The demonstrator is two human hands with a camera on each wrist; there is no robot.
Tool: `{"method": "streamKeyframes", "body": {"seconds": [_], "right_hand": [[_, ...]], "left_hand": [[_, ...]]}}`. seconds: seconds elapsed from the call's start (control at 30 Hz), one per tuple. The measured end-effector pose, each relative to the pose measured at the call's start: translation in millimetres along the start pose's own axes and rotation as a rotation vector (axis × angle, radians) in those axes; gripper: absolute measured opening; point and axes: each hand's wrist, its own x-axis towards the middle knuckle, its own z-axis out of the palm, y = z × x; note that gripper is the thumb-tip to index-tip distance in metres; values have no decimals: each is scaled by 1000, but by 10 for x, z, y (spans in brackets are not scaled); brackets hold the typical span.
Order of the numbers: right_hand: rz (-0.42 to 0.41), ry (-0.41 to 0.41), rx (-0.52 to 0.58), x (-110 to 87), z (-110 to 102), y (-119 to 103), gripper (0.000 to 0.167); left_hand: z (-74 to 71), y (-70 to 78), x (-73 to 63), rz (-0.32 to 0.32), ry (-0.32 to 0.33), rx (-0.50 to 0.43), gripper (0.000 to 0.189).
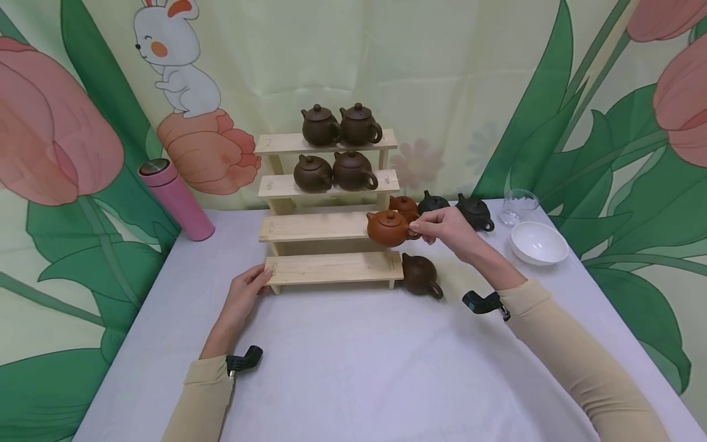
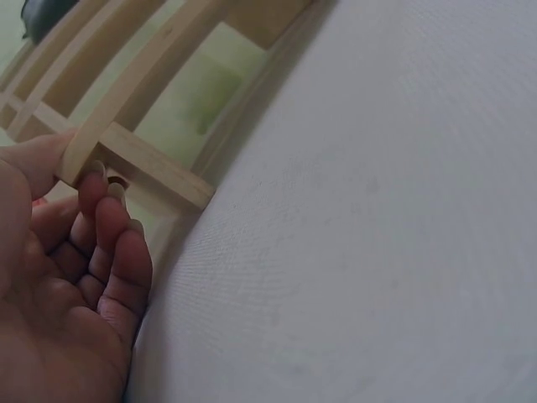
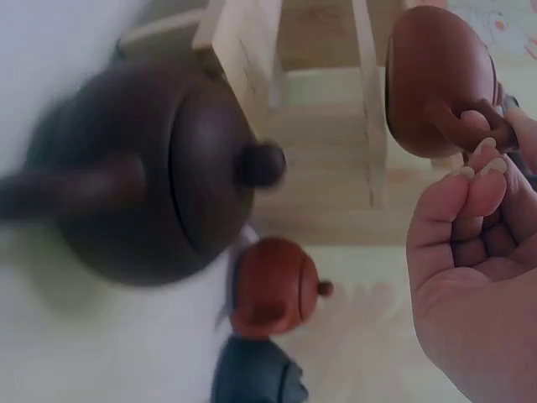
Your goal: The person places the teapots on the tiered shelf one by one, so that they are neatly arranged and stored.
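Note:
My right hand (image 1: 446,228) pinches the handle of a reddish-brown teapot (image 1: 385,229), its spout pointing left, at the right end of the second-lowest step of a wooden stepped rack (image 1: 331,270). In the right wrist view the same teapot (image 3: 432,80) appears beside the rack; whether its base touches the step cannot be told. My left hand (image 1: 243,296) grips the left end of the lowest step, with thumb and curled fingers around the board's edge in the left wrist view. A dark brown teapot (image 1: 421,275) sits on the table against the lowest step's right end.
Two dark teapots (image 1: 320,126) stand on the top step and two more (image 1: 312,174) on the step below. Behind my right hand are another reddish teapot (image 1: 403,204) and two blackish teapots (image 1: 476,213). A glass cup (image 1: 516,209), white bowl (image 1: 539,244) and pink bottle (image 1: 179,202) flank the rack.

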Motion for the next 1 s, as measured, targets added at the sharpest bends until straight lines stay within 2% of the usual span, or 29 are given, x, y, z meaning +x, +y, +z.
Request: {"method": "streamKeyframes", "body": {"seconds": [0.37,0.63,0.8,1.0], "right_hand": [[-26,95,143,202,581,-135,26],[26,126,217,324,993,-311,26],[32,156,242,380,1184,-392,25],[3,197,264,440,1346,-424,25]], "left_hand": [[8,66,-10,8,-1,-5,69],[-17,52,-19,11,1,-11,66],[-15,38,-21,1,3,-13,66],[-12,22,-20,5,1,-22,64]]}}
